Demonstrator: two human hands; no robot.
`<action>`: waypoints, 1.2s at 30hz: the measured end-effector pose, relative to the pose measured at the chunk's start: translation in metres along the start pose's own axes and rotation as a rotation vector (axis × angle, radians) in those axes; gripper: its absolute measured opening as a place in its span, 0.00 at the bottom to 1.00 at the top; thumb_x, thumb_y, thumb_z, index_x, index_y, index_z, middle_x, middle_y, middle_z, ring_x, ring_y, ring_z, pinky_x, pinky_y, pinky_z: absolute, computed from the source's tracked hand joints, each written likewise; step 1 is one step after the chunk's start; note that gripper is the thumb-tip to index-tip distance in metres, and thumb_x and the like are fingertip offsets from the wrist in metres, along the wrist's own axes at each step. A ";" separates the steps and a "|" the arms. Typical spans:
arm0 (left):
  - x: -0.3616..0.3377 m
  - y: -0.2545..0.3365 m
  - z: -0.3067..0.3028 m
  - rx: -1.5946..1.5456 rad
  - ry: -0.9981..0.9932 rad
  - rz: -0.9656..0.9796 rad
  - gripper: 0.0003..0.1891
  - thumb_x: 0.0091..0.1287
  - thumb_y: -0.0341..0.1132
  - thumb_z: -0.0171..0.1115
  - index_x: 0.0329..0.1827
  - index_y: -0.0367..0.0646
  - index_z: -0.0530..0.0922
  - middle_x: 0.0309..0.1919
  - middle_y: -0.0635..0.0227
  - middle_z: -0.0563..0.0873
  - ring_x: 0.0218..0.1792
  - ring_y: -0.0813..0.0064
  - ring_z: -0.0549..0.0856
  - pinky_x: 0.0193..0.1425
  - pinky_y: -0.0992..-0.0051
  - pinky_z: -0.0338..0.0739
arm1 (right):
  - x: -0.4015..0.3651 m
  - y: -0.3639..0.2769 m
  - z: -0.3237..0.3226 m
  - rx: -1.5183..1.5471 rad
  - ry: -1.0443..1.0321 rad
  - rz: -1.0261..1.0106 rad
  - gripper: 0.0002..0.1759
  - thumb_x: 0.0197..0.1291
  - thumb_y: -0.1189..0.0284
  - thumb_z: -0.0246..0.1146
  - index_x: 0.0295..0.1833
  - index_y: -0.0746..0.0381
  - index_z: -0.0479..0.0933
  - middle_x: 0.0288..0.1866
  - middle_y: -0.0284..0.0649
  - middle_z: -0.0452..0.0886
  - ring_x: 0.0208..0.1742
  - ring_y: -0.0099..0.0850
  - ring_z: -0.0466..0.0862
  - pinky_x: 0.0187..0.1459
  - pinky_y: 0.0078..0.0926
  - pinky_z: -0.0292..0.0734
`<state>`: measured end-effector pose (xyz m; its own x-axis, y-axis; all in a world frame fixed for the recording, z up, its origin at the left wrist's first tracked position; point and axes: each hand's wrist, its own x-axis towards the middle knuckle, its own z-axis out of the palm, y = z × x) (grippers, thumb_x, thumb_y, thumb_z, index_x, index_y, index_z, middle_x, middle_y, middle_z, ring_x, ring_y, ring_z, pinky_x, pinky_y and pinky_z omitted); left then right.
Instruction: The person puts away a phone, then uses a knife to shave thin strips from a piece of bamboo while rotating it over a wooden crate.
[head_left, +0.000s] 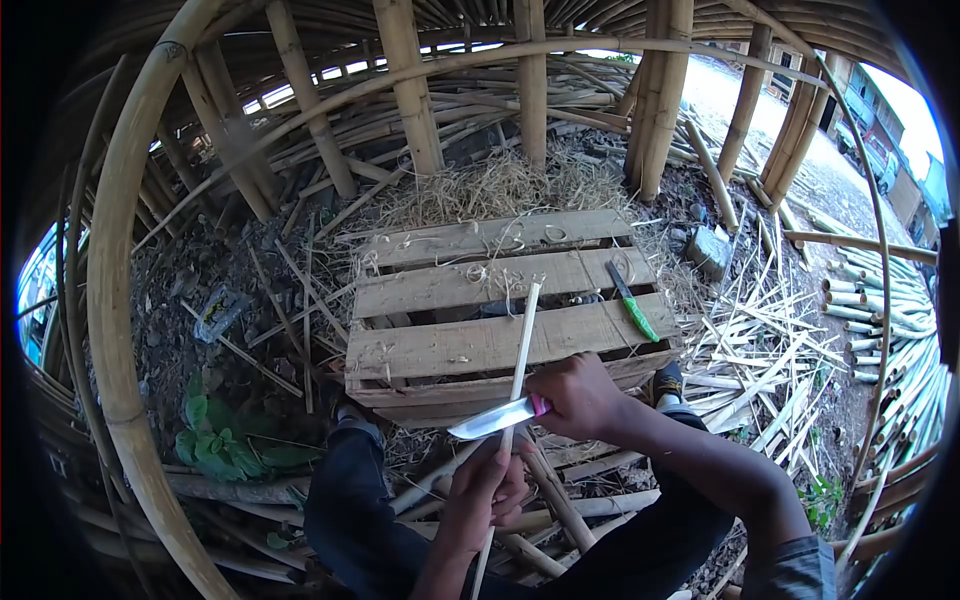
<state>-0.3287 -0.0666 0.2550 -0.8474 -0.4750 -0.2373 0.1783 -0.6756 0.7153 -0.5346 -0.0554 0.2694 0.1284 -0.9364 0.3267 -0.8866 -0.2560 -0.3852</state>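
Observation:
My left hand (486,490) is closed around a thin bamboo strip (522,350), which slants up and away over the near edge of a wooden crate. In my right hand (578,398) is a knife (494,417) with a pink handle, gripped in a fist. Its broad blade points left and lies across the strip just above my left hand. A second knife with a green handle (638,318) rests on the slatted crate (450,338), near its right side. Curled shavings (490,277) are scattered over the slats.
Cut strips (770,365) lie in a heap to the right, beside a pile of bamboo poles (885,310). Upright bamboo posts (410,85) stand behind the crate. A stone block (708,250) sits at back right, and a leafy plant (220,445) grows at left.

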 end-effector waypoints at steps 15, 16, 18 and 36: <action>0.004 -0.021 -0.012 -0.072 -0.014 -0.023 0.19 0.70 0.50 0.50 0.44 0.40 0.71 0.12 0.79 0.56 0.08 0.90 0.52 0.11 0.85 0.47 | 0.016 0.079 0.011 1.344 0.291 0.961 0.20 0.59 0.64 0.60 0.19 0.52 0.60 0.11 0.23 0.56 0.09 0.17 0.55 0.12 0.20 0.43; 0.003 -0.020 -0.009 -0.056 -0.007 -0.019 0.20 0.70 0.51 0.49 0.43 0.40 0.71 0.12 0.80 0.56 0.08 0.90 0.52 0.10 0.85 0.47 | 0.018 0.072 0.012 1.538 0.215 1.029 0.21 0.59 0.64 0.60 0.19 0.52 0.58 0.12 0.23 0.53 0.09 0.17 0.52 0.11 0.19 0.42; -0.001 -0.018 -0.008 -0.047 -0.023 -0.027 0.20 0.70 0.53 0.48 0.42 0.42 0.71 0.12 0.80 0.56 0.08 0.90 0.51 0.10 0.85 0.45 | 0.030 0.058 0.030 1.305 0.322 0.918 0.17 0.59 0.61 0.58 0.22 0.60 0.71 0.14 0.27 0.63 0.14 0.21 0.63 0.16 0.23 0.56; 0.001 -0.010 -0.022 0.045 0.126 -0.002 0.18 0.69 0.52 0.51 0.39 0.43 0.71 0.12 0.80 0.57 0.09 0.90 0.54 0.11 0.84 0.46 | 0.012 0.044 0.012 0.634 0.284 0.625 0.20 0.62 0.63 0.58 0.26 0.70 0.70 0.13 0.37 0.61 0.21 0.18 0.57 0.21 0.30 0.57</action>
<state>-0.3200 -0.0732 0.2333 -0.7775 -0.5429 -0.3174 0.1521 -0.6521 0.7427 -0.5673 -0.0806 0.2461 -0.4775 -0.8761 0.0674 -0.3392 0.1131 -0.9339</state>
